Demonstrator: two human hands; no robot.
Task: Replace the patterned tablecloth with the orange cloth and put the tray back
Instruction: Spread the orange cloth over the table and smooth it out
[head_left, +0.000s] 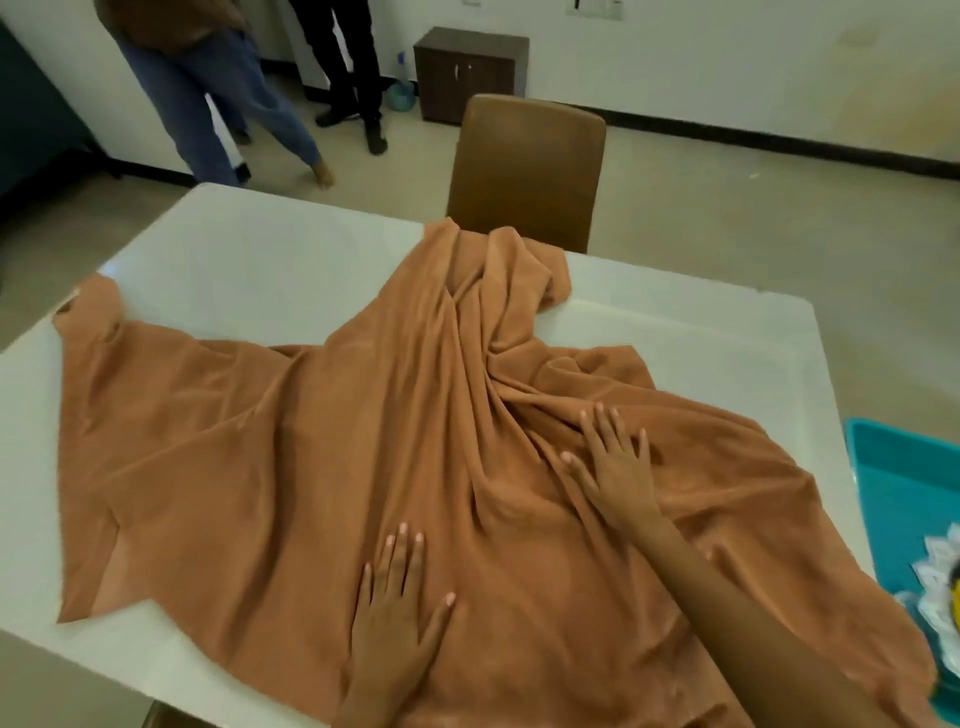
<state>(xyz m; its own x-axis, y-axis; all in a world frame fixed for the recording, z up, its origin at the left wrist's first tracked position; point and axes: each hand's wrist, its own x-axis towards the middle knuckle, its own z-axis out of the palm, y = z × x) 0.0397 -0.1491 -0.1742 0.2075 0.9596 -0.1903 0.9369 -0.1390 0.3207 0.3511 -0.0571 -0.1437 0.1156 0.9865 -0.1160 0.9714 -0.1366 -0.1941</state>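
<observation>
Head view: the orange cloth (322, 457) is seen lying rumpled across the white table (249, 260), with both hands laid on it.
Cloth position: it is bunched in a ridge running from the near edge to the far edge by the brown chair (524, 171); the far-left and far-right corners of the table are left bare.
Left hand (395, 613): laid flat near the near edge, fingers straight and slightly spread, nothing gripped.
Right hand (615, 462): pressed flat further in, at the foot of the ridge, fingers spread, nothing gripped.
Patterned tablecloth: not in view.
Tray (904, 493): a teal tray is seen off the right edge of the table, with packets in it; it is not yet put back.
Step judged: the cloth is being spread and smoothed.
How it is best done: the ridge should be swept outward from the middle, then the hems drawn toward the bare far corners until the overhang is even.
Risk: the cloth may be dragged off the near edge if it is pulled from one side only.
Bystanders: two persons' legs are seen beyond the far-left corner.
</observation>
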